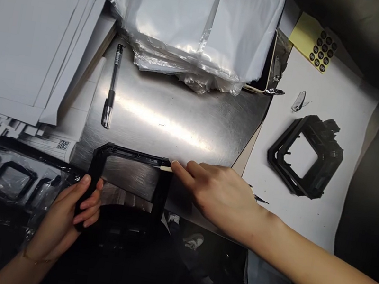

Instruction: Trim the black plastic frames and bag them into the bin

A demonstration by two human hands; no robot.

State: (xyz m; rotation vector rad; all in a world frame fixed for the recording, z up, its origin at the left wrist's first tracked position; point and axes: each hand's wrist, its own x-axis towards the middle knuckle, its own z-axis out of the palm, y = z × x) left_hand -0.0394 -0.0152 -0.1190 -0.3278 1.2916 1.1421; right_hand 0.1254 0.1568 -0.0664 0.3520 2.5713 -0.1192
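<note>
My left hand (69, 209) is closed around the left side of a black plastic frame (96, 170). The frame is held tilted at the near edge of the metal table (166, 109). My right hand (219, 192) pinches a slim tool with a cream handle (165, 169) and a thin dark tip. That tip points left, at or just beside the frame's upper bar; whether it touches cannot be made out. My right fingertips are close to the bar's right corner. The lower part of the frame blends into the dark below.
A black pen (112, 86) lies on the metal. Behind are stacked clear plastic bags (201, 19); cardboard sheets (24, 24) fill the left. Bagged black frames (13, 179) lie below them. At right, white paper (267, 125) bears black frame parts (279, 163) and yellow stickers (305, 33).
</note>
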